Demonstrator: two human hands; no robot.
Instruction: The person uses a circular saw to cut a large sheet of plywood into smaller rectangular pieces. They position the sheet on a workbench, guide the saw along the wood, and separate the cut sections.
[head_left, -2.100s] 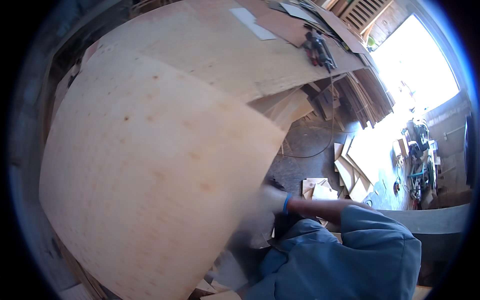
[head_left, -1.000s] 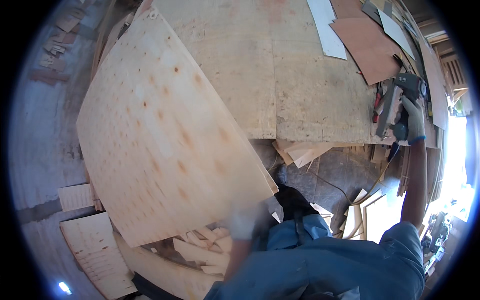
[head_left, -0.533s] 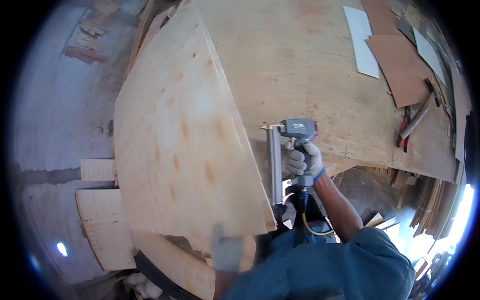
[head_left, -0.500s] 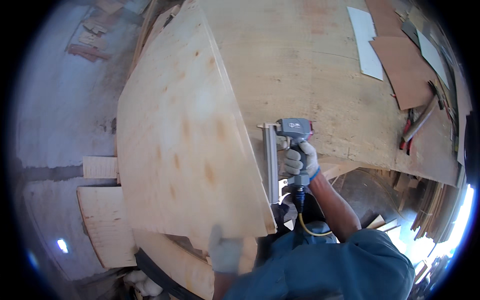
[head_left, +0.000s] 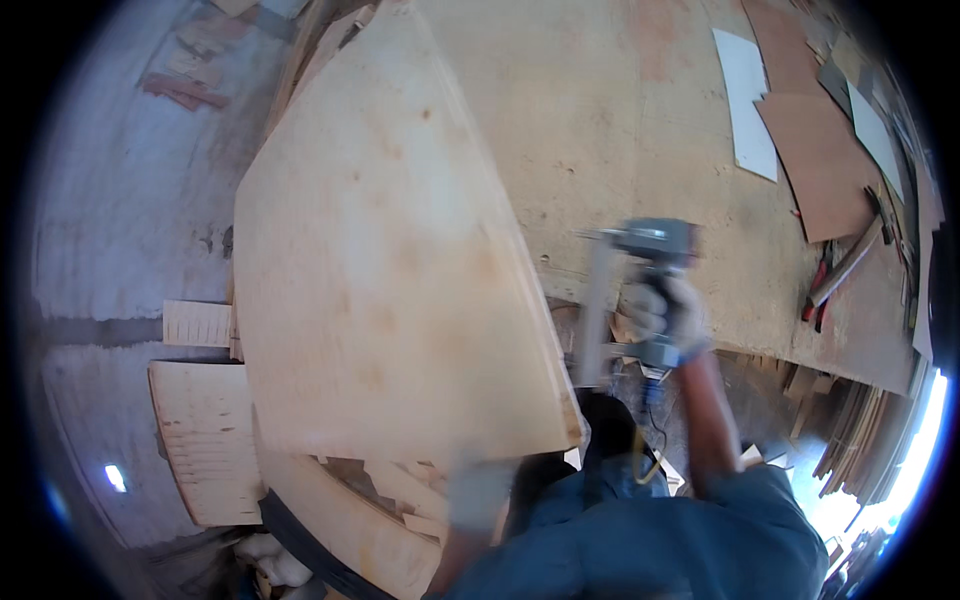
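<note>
A large plywood panel [head_left: 380, 260], pale with brown spots and a slanting right edge, lies in front of me. My gloved left hand [head_left: 480, 495] is at its near edge, smeared by motion, so its fingers cannot be made out. In my gloved right hand [head_left: 665, 315] is a grey pneumatic nail gun [head_left: 655, 240], gripped by its handle and held right of the panel, apart from its edge. Its long magazine runs down toward me, and a yellow air hose [head_left: 641, 462] hangs from the handle's base.
A wide wooden tabletop [head_left: 600, 120] extends beyond the panel. At right lie brown sheets [head_left: 815, 165], a white strip [head_left: 745, 105], a hammer [head_left: 848, 265] and red-handled pliers [head_left: 820, 290]. Slotted boards [head_left: 205, 440] jut out at left. Thin wood strips [head_left: 865, 430] stand at lower right.
The nail gun and my right hand have moved right, away from the panel's edge. The panel's near corner has shifted right, and my left hand has moved slightly right with it.
</note>
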